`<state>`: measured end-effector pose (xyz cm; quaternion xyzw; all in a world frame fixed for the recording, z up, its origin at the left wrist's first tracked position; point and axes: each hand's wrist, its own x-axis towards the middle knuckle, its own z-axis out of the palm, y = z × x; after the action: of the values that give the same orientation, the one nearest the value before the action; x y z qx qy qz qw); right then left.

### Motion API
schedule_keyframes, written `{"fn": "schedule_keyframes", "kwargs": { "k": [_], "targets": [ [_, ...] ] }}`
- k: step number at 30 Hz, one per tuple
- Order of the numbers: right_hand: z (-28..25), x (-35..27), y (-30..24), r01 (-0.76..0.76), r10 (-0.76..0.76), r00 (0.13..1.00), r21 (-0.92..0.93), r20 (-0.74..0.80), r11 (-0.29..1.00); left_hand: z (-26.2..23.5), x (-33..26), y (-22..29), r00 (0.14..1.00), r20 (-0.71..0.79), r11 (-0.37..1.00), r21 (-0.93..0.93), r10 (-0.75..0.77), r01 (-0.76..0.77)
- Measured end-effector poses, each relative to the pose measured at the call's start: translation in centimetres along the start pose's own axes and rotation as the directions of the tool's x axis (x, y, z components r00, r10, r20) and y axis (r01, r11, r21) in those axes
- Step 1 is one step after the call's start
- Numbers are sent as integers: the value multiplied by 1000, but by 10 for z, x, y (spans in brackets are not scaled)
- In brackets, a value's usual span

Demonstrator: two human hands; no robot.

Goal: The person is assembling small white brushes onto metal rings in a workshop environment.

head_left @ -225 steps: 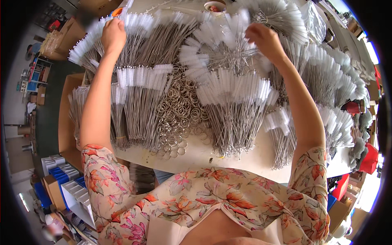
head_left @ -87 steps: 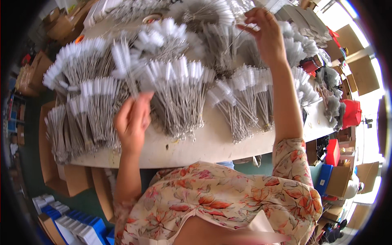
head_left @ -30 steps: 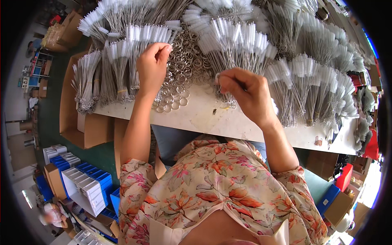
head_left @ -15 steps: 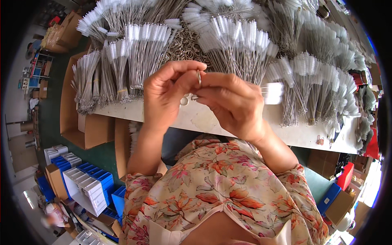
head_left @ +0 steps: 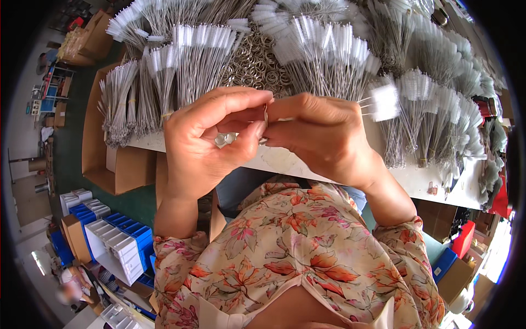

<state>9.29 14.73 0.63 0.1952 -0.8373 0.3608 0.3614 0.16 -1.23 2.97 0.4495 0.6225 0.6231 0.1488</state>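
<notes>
Between the thumb and fingertips of my left hand (head_left: pixel 203 145) a metal key ring (head_left: pixel 266 116) is pinched, seen nearly edge-on. My right hand (head_left: pixel 329 137) meets it from the other side, its fingertips against the ring. Wire-handled brushes with white bristle heads (head_left: pixel 386 102) stick out to the right of my right hand, their shafts running into its grip; how many is hard to tell. The fingers hide where shafts and ring meet. Some loose rings (head_left: pixel 224 140) lie on the table behind my left hand.
Bundled wire brushes stand in rows on the white table (head_left: pixel 279 160), at left (head_left: pixel 203 60), centre (head_left: pixel 331 60) and right (head_left: pixel 424 104). A heap of metal rings (head_left: pixel 255 63) lies between the bundles. A cardboard box (head_left: pixel 131 178) and blue and white bins (head_left: pixel 115 249) are at left, below table height.
Both hands have come nearer and spread slightly apart, the left moving left and the right moving right. The ring has turned more edge-on. The held brush heads shifted right and up.
</notes>
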Motion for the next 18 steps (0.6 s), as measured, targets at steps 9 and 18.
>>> {"fn": "schedule_keyframes", "kwargs": {
  "k": [9, 18],
  "targets": [
    [-7, 12, -13, -592, 690, 663, 768, 291, 245, 10, 4, -6, 931, -118, 903, 314, 345, -294],
    [-8, 14, -2, -690, 698, 614, 679, 368, 250, 6, 10, -16, 956, -114, 949, 204, 269, -242]
  ]
}}
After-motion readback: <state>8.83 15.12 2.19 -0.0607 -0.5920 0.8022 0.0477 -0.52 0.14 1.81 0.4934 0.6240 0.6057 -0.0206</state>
